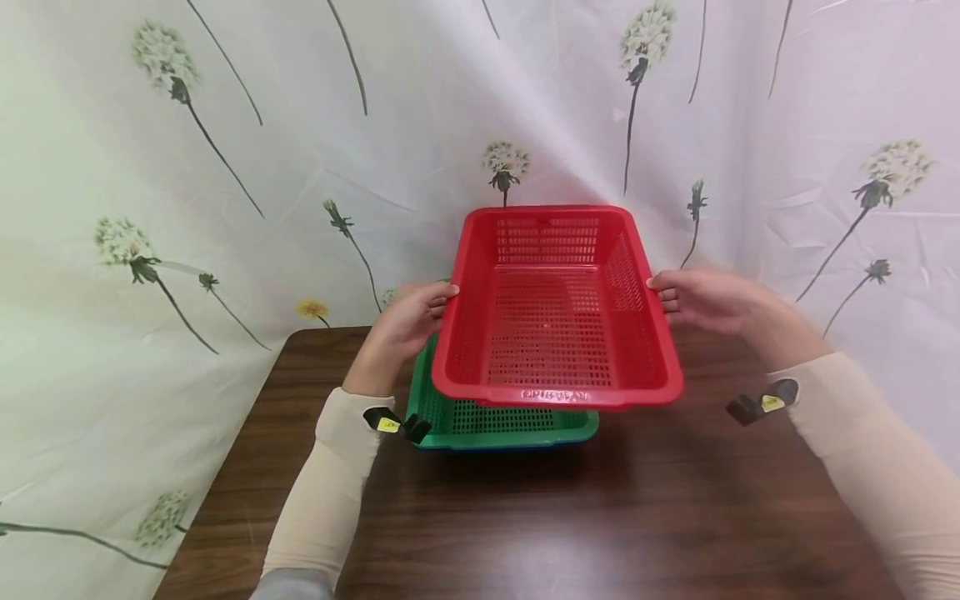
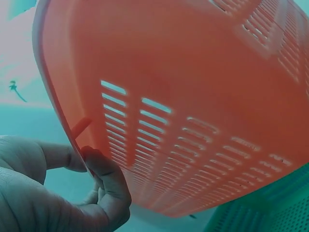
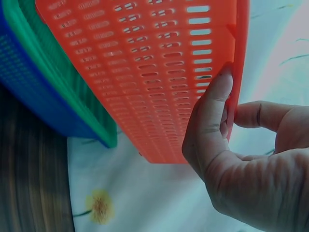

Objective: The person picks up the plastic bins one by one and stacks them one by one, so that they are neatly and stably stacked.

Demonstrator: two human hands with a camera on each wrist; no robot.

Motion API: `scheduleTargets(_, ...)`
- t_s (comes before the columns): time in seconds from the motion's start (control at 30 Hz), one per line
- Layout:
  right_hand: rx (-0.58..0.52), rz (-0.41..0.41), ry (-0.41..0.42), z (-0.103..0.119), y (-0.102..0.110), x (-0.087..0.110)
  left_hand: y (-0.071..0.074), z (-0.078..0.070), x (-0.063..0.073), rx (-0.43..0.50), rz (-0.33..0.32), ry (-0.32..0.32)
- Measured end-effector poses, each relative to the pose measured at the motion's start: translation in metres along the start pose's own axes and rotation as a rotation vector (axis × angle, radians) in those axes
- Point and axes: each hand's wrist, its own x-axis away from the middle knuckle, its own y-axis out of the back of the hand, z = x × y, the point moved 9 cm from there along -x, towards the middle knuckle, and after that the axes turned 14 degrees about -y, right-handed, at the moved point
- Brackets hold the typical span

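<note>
A red plastic basket [image 1: 551,325] with slotted walls is held up in the air, its inside facing the head camera and nothing in it. My left hand [image 1: 411,321] grips its left rim, fingers curled under the edge, as the left wrist view shows. On the opposite rim, my right hand [image 1: 701,300] pinches the edge between thumb and fingers [image 3: 205,125]. Below and slightly left, a green basket [image 1: 502,427] is partly hidden by the red one. A blue basket [image 3: 36,87] sits directly under the green one, mostly out of sight in the head view.
The stacked baskets stand on a dark wooden table [image 1: 480,525], near its back edge. Behind it hangs a white curtain [image 1: 420,125] printed with dandelions, and it also covers the left side.
</note>
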Motion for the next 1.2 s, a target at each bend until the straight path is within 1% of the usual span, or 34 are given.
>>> scheduleTargets(0.17, -0.027, 0.022, 0.015, 0.004, -0.016, -0.004, 0.015, -0.002, 0.007, -0.016, -0.023, 0.011)
scheduleTargets(0.3, -0.046, 0.033, 0.007, 0.006, -0.027, -0.009, 0.025, -0.003, 0.010, -0.029, -0.038, 0.011)
scheduleTargets(0.5, -0.023, 0.041, 0.004, 0.009, -0.040, -0.015, 0.039, -0.003, 0.018, -0.010, -0.056, 0.011)
scheduleTargets(0.6, -0.019, 0.045, 0.007, 0.008, -0.045, -0.019, 0.045, -0.001, 0.022, -0.019, -0.062, 0.016)
scheduleTargets(0.87, 0.000, 0.051, 0.027, 0.005, -0.060, -0.034, 0.062, 0.005, 0.033, -0.028, -0.070, 0.039)
scheduleTargets(0.93, -0.001, 0.068, 0.038, 0.004, -0.065, -0.039, 0.066, 0.007, 0.036, -0.032, -0.073, 0.041)
scheduleTargets(1.03, -0.012, 0.088, 0.042, 0.000, -0.071, -0.045, 0.073, 0.010, 0.039, -0.056, -0.074, 0.040)
scheduleTargets(1.2, -0.027, 0.082, 0.034, -0.007, -0.075, -0.056, 0.084, 0.020, 0.040, -0.129, -0.082, 0.041)
